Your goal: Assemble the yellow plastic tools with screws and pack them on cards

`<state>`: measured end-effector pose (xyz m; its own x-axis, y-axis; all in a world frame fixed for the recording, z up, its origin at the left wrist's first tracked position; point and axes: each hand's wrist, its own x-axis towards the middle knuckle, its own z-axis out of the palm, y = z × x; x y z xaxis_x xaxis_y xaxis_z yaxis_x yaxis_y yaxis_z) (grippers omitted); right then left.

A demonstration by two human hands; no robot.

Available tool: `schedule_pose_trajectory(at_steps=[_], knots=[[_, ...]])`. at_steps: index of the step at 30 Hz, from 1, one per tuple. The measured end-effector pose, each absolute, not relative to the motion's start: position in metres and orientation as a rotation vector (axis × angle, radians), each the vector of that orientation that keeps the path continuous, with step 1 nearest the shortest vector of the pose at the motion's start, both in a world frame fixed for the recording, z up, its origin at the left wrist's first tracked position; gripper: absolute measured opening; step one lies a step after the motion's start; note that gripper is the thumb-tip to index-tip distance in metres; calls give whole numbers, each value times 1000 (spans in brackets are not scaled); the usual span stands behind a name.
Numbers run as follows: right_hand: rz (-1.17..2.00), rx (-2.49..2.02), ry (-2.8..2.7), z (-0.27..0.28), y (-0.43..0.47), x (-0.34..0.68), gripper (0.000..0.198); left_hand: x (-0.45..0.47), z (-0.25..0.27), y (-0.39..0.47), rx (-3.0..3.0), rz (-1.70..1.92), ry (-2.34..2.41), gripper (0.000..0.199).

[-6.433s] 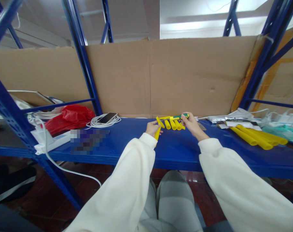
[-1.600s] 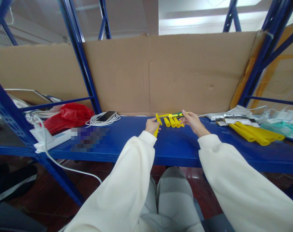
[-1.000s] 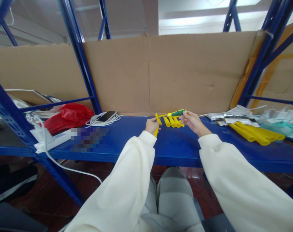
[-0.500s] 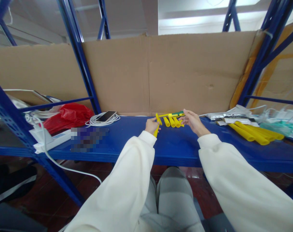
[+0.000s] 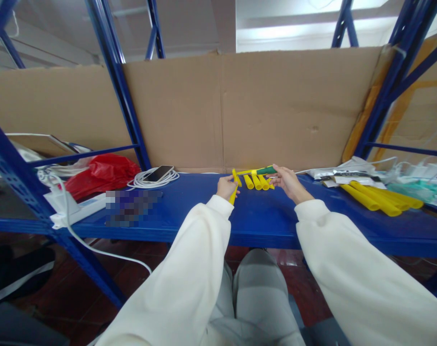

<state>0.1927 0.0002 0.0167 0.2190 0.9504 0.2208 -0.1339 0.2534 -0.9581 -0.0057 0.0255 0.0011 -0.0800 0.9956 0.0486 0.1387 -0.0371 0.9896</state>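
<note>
My left hand (image 5: 227, 188) is closed around a yellow plastic piece (image 5: 234, 188), held upright above the blue shelf top (image 5: 189, 197). In my right hand (image 5: 286, 181) the fingers grip the end of a screwdriver (image 5: 266, 170) with a green and yellow handle. It lies sideways, its shaft reaching left to the yellow piece. Whether the tip sits inside the piece I cannot tell. Just behind and below the screwdriver several short yellow tubes (image 5: 257, 182) lie side by side between my hands.
Longer yellow tubes (image 5: 380, 198) and silvery packets (image 5: 351, 173) lie to the right. At left are a phone (image 5: 159, 173) on a coiled white cable (image 5: 139, 180), a red plastic bag (image 5: 103, 174) and a white power strip (image 5: 84, 209). A cardboard panel (image 5: 276, 110) stands behind.
The screwdriver handle has turned about its length: a yellow stripe showed before, now its visible side is mostly green. Both hands have stayed in nearly the same place.
</note>
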Motion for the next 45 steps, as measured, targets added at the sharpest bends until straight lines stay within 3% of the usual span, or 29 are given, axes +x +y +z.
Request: schedule_pose_trajectory(at_steps=[13, 28, 41, 45], knots=[[981, -894, -1123, 12, 6, 198, 18, -5, 0, 27, 1311, 1232, 1383, 50], [922, -969, -1065, 15, 4, 195, 26, -5, 0, 27, 1309, 1239, 1368, 50], [1021, -890, -1101, 17, 1, 195, 14, -5, 2, 25, 1330, 1230, 1381, 49], [1026, -891, -1126, 18, 1, 195, 19, -5, 2, 25, 1325, 1231, 1391, 50]])
